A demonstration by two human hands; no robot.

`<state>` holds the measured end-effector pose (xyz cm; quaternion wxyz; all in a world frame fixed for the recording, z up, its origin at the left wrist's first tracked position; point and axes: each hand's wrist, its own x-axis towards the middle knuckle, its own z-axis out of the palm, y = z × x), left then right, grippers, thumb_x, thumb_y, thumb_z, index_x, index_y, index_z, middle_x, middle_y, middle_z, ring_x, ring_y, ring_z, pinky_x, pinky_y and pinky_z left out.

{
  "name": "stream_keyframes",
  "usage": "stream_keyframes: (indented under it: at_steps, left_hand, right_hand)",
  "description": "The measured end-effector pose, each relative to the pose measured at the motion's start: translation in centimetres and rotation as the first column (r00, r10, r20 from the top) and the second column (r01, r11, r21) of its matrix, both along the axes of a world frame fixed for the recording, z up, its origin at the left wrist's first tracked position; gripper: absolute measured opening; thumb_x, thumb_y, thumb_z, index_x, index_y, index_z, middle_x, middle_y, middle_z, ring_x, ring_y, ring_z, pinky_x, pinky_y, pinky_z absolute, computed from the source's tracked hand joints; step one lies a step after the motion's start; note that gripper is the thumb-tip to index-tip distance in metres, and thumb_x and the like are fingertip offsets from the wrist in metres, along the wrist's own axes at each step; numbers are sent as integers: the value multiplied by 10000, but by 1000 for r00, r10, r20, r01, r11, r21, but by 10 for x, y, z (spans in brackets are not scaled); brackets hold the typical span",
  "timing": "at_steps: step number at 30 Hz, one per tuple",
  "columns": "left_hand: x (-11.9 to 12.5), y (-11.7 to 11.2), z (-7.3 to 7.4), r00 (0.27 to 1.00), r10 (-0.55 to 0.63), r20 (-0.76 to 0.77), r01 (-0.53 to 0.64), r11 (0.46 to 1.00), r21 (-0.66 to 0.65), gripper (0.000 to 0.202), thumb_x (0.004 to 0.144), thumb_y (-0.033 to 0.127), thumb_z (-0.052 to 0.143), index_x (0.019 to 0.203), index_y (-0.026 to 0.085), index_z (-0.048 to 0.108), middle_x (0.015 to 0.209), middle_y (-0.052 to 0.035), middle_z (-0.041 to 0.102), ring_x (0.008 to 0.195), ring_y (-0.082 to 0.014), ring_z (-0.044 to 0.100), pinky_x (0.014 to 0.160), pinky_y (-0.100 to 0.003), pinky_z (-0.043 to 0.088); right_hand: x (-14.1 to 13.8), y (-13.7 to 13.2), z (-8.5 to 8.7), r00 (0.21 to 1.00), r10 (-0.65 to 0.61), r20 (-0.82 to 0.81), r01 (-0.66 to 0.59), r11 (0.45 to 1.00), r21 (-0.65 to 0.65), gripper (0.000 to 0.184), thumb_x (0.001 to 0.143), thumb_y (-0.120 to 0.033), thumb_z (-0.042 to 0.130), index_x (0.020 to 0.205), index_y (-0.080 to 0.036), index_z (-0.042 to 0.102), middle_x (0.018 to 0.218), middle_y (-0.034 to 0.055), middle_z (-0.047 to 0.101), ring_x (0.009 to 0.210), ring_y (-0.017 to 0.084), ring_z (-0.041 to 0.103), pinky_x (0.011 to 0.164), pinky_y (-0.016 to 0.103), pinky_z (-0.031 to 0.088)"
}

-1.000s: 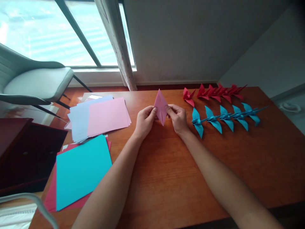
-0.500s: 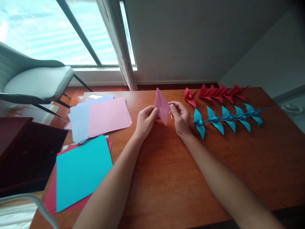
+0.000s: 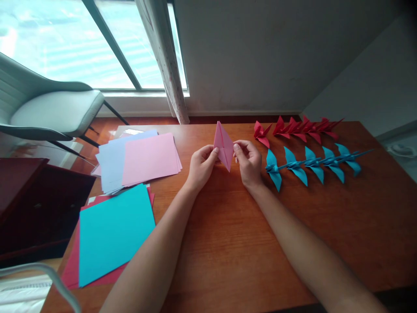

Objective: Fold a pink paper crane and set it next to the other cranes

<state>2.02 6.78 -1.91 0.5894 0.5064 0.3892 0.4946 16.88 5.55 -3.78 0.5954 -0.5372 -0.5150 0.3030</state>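
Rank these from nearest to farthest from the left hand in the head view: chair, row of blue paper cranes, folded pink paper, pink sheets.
From the left hand:
1. folded pink paper, in its grip
2. pink sheets, close by on its left
3. row of blue paper cranes, over to the right
4. chair, far left, by the window

A pale padded chair [image 3: 57, 111] with dark legs is seen at left on a reddish floor [image 3: 103, 124]. Behind it, a bright window [image 3: 71, 48] is crossed by a slanting dark bar and flanked by a patterned curtain [image 3: 163, 56], beside which a grey wall [image 3: 247, 56] is shown. A dark red cabinet [image 3: 42, 213] is placed left of the surface [image 3: 228, 243], with a curved grey tube [image 3: 48, 270] seen nearer.
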Motion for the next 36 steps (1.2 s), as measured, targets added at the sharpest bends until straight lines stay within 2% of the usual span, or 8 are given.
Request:
stream_keyframes:
  at_steps: [3, 8, 16, 25, 27, 30, 34, 36]
  left_hand:
    - [0, 1, 0, 1000, -9, 0, 9, 1000, 0, 311, 873, 454, 688, 785, 161, 631, 713, 4, 609, 697, -132, 614, 717, -254, 540]
    - [0, 1, -1, 1000, -16, -19, 16, 1000, 9, 300, 853, 442, 709, 779, 162, 627, 725, 2, 628, 686, -128, 609, 687, -241, 522]
    - [2, -1, 4, 998, -58, 40, 58, 998, -3, 248, 825, 372, 763, 903, 141, 718, 856, -33, 734, 771, -142, 673, 744, -251, 542]
    - [5, -3, 0, 996, -85, -9, 86, 996, 36, 306, 788, 381, 804, 929, 129, 705, 867, -60, 754, 812, -179, 700, 776, -279, 548]
    - [4, -3, -2, 996, 6, -88, 2, 996, 87, 314, 882, 451, 701, 906, 139, 690, 830, -48, 728, 774, -167, 674, 739, -273, 539]
    - [-1, -3, -2, 941, 271, -202, -229, 951, 210, 359, 988, 488, 529, 929, 165, 672, 865, -48, 710, 791, -169, 659, 736, -278, 531]
    - [-13, -4, 2, 760, 584, -287, -416, 775, 476, 247, 1002, 371, 528, 1132, 203, 654, 1149, -87, 708, 1049, -200, 665, 893, -313, 522]
    - [-18, -9, 4, 685, 657, -315, -394, 697, 599, 210, 995, 316, 533, 1128, 202, 649, 1135, -92, 695, 1027, -195, 660, 890, -322, 524]
  right_hand:
    - [-5, -2, 6, 997, -23, -76, 21, 1000, -22, 242, 885, -459, 665, 932, -222, 672, 846, 25, 712, 748, 168, 642, 681, 308, 509]
    - [-7, -2, 5, 999, -6, -37, 5, 1000, -22, 199, 875, -416, 681, 938, -227, 687, 881, 31, 729, 739, 176, 652, 695, 328, 525]
    - [-7, -1, 5, 995, -99, -14, 100, 995, 19, 250, 859, -366, 704, 1067, -235, 659, 951, 42, 700, 837, 180, 656, 677, 299, 522]
    - [-4, 2, 4, 997, 18, -75, -17, 1000, 11, 209, 899, -363, 644, 1042, -236, 730, 1020, 47, 761, 901, 200, 704, 779, 331, 565]
    - [-3, 2, 3, 998, -5, -65, 4, 1000, -2, 203, 898, -352, 635, 1022, -229, 739, 1027, 49, 769, 917, 200, 707, 799, 331, 563]
    - [-1, 3, 1, 1000, 4, -28, -4, 1000, -27, 197, 891, -336, 627, 1003, -219, 740, 1010, 54, 775, 918, 201, 714, 804, 334, 566]
    - [2, 3, 1, 983, 109, 147, -104, 994, -45, 175, 861, -284, 637, 989, -226, 741, 962, 44, 781, 871, 195, 718, 798, 337, 574]
    - [3, 2, 3, 948, 155, 277, -155, 988, -22, 143, 866, -242, 617, 928, -225, 744, 957, 49, 781, 884, 203, 717, 819, 347, 565]
